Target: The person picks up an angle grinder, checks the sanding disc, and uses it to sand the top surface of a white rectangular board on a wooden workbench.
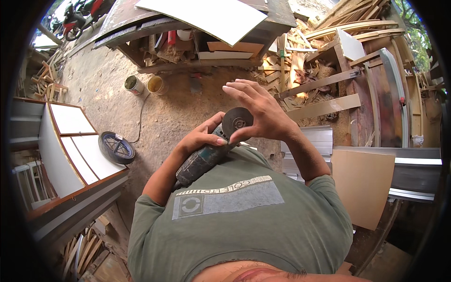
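Held against the front of my green shirt is an angle grinder (196, 165) with a worn dark body. My left hand (201, 137) wraps round it near its head, the thumb lying along the top. The round dark disc (231, 120) at the head faces up, with its centre nut showing. Over on the disc's right side is my right hand (264, 112), fingers stretched out and apart. Its thumb reaches under the disc's lower edge, near the left thumb; whether it touches the grinder I cannot tell. The underside of the tool is hidden.
A bench (155, 66) bearing a white board (211, 21) stands ahead. Two buckets (134, 85) sit on the dusty ground. At left, a small wheel (116, 147) lies on a white-panelled cabinet (70, 118). Scrap wood (324, 70) and a tan board (361, 188) are at right.
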`<state>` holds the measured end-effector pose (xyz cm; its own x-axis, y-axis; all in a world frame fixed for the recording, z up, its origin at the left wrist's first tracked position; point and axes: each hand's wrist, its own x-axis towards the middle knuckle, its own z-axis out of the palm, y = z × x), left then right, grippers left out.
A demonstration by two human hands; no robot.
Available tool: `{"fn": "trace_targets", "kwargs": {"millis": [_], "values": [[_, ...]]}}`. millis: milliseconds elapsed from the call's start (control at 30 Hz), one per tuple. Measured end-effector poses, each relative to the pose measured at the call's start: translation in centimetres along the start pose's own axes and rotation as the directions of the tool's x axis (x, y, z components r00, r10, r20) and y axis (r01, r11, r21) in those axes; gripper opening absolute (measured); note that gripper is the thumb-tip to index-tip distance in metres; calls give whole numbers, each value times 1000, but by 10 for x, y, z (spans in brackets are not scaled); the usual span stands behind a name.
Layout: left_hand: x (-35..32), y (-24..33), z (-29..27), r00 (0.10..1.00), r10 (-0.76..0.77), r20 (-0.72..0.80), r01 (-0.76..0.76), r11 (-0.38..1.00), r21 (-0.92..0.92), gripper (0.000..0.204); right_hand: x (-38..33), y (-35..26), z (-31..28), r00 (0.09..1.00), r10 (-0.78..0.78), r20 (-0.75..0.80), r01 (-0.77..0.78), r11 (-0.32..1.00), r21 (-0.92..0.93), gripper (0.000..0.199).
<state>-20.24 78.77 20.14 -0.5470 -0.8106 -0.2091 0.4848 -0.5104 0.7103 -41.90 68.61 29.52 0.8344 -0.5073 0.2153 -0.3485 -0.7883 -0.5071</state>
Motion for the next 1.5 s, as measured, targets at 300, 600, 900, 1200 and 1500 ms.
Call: {"fn": "trace_targets", "kwargs": {"millis": [300, 600, 900, 1200, 1500], "values": [[7, 12, -14, 998, -5, 55, 3, 1000, 28, 72, -1, 3, -7, 997, 63, -34, -62, 997, 35, 102], [-5, 34, -33, 998, 19, 60, -20, 1000, 22, 72, 24, 4, 9, 993, 83, 79, -106, 929, 354, 68], [-42, 67, -80, 995, 57, 81, -55, 998, -27, 64, 95, 11, 36, 988, -120, 92, 51, 838, 543, 45], [-63, 104, -139, 996, 91, 6, -91, 996, -23, 68, 186, 29, 65, 964, -221, 149, 85, 786, 612, 46], [-18, 158, -212, 980, 138, -142, -155, 981, -114, 72, 296, 108, 84, 993, -77, 94, -70, 271, 960, 35]]}}
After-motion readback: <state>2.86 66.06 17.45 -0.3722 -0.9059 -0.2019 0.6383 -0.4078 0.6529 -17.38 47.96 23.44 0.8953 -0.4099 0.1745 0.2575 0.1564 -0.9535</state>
